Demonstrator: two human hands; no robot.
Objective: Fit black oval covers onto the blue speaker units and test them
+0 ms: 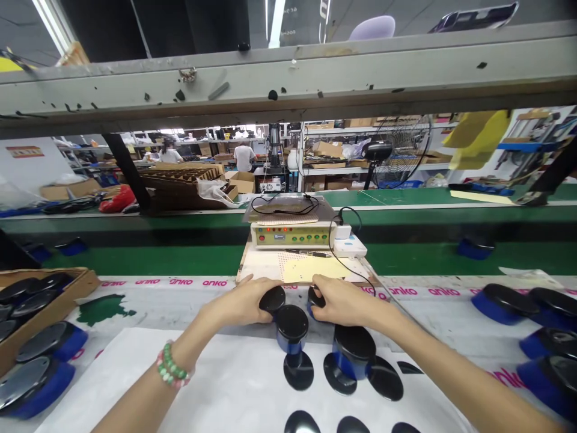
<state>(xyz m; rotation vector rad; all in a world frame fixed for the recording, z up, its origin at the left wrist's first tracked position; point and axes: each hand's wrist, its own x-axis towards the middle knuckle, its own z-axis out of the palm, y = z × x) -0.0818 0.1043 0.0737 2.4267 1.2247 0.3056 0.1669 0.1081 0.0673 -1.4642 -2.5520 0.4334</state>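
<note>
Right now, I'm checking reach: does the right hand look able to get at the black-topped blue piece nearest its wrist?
Probably yes: the right hand is close to that blue piece, and nothing lies on its top. But the hand holds another piece, which it may need to release first.

"Where is the view looking from?"
"One camera is riding on the person's head, facing forward and down, and the forearms (146,388) are coming in from the bottom corners."
"How near is it sitting?"
"Close: the left hand (250,302) and right hand (345,300) are showing just below the frame's middle."
"And farther off?"
"It's peering under a pale beam (324,69) across the upper frame, catching a distant fan (378,150) at upper right."
</note>
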